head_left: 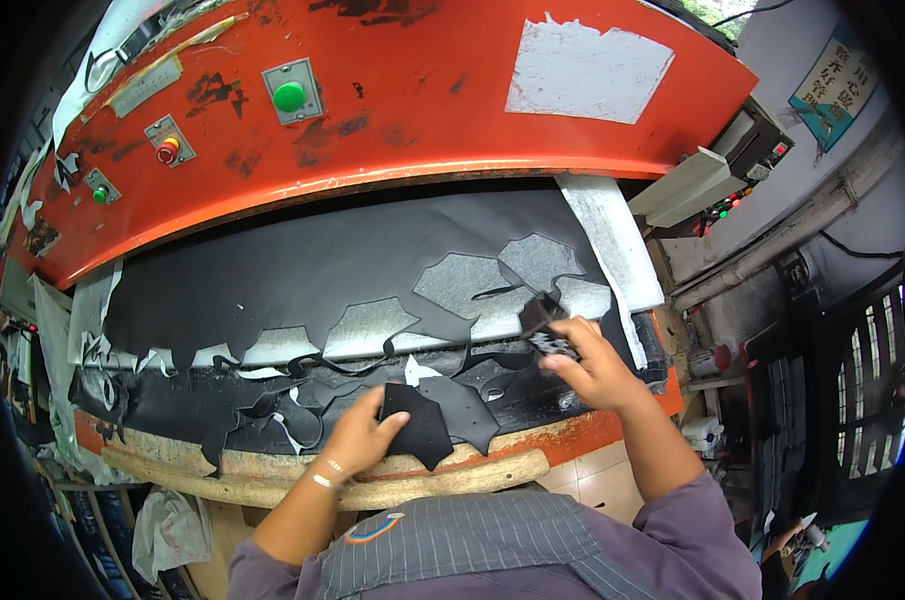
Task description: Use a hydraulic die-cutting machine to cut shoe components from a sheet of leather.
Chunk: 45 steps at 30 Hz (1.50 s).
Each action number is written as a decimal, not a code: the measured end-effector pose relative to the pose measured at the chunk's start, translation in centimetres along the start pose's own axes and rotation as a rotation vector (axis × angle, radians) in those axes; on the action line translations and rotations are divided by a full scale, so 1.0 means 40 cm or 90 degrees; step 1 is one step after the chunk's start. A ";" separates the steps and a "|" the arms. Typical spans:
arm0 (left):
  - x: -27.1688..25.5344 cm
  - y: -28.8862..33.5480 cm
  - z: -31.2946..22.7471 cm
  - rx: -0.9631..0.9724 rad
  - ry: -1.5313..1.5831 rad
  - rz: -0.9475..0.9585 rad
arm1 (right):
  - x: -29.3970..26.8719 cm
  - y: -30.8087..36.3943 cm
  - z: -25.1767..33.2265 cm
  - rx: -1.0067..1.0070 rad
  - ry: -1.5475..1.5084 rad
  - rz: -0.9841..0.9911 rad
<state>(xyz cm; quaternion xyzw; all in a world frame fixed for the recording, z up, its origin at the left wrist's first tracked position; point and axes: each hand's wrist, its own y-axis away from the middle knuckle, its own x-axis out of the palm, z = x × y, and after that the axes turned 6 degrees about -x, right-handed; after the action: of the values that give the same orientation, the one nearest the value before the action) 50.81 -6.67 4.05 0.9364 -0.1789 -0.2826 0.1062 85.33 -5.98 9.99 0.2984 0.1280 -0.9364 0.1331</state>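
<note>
My left hand [363, 435] is closed on a black cut piece [420, 428] of leather-like sheet, thumb on top, near the front edge of the press bed. Beside it is a greyer cut piece [460, 405] of similar angular outline, partly overlapped by the black one. My right hand [598, 365] grips a dark, blocky cutting die [545, 325], held over the sheet's near right edge; its outline is slightly blurred. Under and beyond both hands spreads a large black sheet [303, 255], with shaped cut-outs along its near edge showing pale padding [373, 325].
The orange press beam [403, 110] spans the far side, with a green button [289, 96] and a red button [168, 150]. Black scraps [273, 410] litter the bed's front. A worn wooden rail [423, 478] runs along the near edge. A control box [763, 150] stands at right.
</note>
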 end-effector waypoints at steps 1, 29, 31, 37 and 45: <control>-0.030 0.018 -0.030 -0.029 0.009 -0.069 | -0.004 -0.038 -0.001 -0.067 0.171 0.014; -0.051 -0.315 -0.059 0.024 -0.318 -0.419 | 0.218 -0.443 -0.192 -0.129 0.246 -0.077; -0.057 -0.315 -0.053 0.020 -0.294 -0.430 | 0.219 -0.450 -0.188 -0.144 0.262 -0.084; -0.051 -0.322 -0.069 0.028 -0.305 -0.497 | 0.208 -0.472 -0.201 -0.194 0.257 -0.110; -0.060 -0.325 -0.066 0.015 -0.335 -0.493 | 0.200 -0.446 -0.217 -0.162 0.237 -0.082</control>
<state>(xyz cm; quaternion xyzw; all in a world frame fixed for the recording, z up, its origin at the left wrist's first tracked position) 54.00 6.43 3.48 0.8319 0.1593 -0.5273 -0.0669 77.76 12.04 1.27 0.4383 0.2859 -0.8481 0.0836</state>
